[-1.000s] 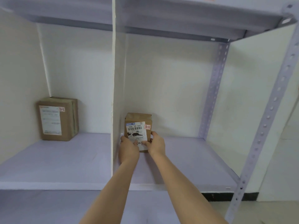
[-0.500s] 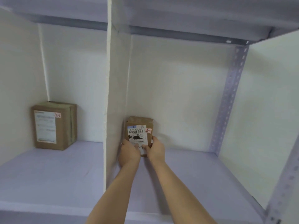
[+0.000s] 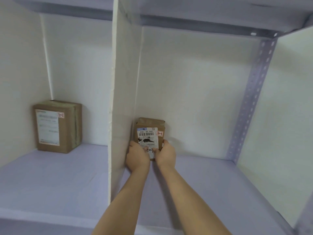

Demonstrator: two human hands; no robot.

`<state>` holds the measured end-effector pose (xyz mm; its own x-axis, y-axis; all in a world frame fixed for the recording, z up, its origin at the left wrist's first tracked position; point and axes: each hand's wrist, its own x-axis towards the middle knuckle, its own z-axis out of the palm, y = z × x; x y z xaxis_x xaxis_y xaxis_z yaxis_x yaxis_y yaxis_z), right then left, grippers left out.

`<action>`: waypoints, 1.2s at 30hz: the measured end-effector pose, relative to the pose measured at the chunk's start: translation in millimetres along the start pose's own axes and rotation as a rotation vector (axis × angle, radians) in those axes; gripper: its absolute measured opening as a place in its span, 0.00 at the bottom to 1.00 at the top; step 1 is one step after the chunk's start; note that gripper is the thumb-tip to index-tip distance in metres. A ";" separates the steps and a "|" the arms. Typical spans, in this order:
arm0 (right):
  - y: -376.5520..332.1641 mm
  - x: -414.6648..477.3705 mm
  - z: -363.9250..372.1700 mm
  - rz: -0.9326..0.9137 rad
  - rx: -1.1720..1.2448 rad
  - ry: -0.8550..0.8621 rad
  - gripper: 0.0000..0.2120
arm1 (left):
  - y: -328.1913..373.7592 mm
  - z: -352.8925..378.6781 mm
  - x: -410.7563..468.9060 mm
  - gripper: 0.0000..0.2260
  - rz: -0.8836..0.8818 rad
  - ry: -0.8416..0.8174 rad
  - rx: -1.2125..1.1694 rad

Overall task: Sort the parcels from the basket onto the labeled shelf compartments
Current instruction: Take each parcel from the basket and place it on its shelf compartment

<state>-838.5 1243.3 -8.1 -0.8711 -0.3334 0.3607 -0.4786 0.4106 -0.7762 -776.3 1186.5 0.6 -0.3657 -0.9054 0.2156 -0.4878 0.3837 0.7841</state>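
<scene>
A small brown parcel (image 3: pixel 149 131) with a white barcode label and a red-edged tag reading 2-3 stands upright at the back left of the right shelf compartment, close to the white divider (image 3: pixel 122 99). My left hand (image 3: pixel 137 156) grips its lower left side and my right hand (image 3: pixel 166 154) grips its lower right side. Both hands hide the parcel's bottom edge. A larger brown parcel (image 3: pixel 57 126) with a white label and a small red-edged tag stands upright in the left compartment.
The pale purple shelf board (image 3: pixel 203 184) runs under both compartments. A perforated metal upright (image 3: pixel 250 95) stands in the back right corner. Another shelf board (image 3: pixel 203 12) closes the compartments from above. White walls line the back and sides.
My view and both hands have moved deeper into the right compartment, carrying the small parcel toward the back wall beside the divider. The left parcel has not moved.
</scene>
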 end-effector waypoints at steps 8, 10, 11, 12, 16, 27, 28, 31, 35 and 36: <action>-8.1 -1.2 -9.9 0.018 -0.020 -0.073 0.18 | 0.4 -3.8 -3.6 0.17 -0.046 -0.086 -0.152; -9.9 -1.9 -12.7 0.026 -0.026 -0.097 0.18 | 2.7 -5.5 -7.5 0.18 -0.059 -0.099 -0.182; -11.0 -2.6 -13.6 0.032 -0.019 -0.105 0.18 | 2.6 -6.8 -9.4 0.18 -0.057 -0.106 -0.181; -11.0 -3.0 -13.7 0.038 -0.006 -0.112 0.18 | 2.0 -8.1 -11.7 0.19 -0.053 -0.116 -0.174; -12.5 -3.0 -13.9 0.083 0.011 -0.154 0.21 | -1.6 -14.5 -21.4 0.20 -0.045 -0.148 -0.174; -71.6 -22.0 -87.9 0.269 -0.401 -0.518 0.38 | 55.8 -67.9 -50.8 0.32 0.207 -0.401 0.406; -78.6 -24.0 -99.9 0.248 -0.471 -0.542 0.37 | 65.0 -77.3 -54.9 0.31 0.244 -0.427 0.478; -100.2 -29.1 -140.3 0.203 -0.641 -0.592 0.34 | 87.9 -104.9 -66.7 0.30 0.393 -0.498 0.658; -134.9 -45.6 -198.6 0.173 -0.814 -0.685 0.34 | 121.6 -152.5 -91.9 0.29 0.486 -0.562 0.793; -145.5 -50.5 -213.6 0.172 -0.836 -0.707 0.34 | 131.0 -166.5 -98.2 0.29 0.514 -0.563 0.815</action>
<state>-748.6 1381.6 197.1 -0.8010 -0.5170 -0.3019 -0.5135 0.8525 -0.0975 -672.3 1295.5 179.1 -0.8798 -0.4726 -0.0517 -0.4739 0.8804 0.0162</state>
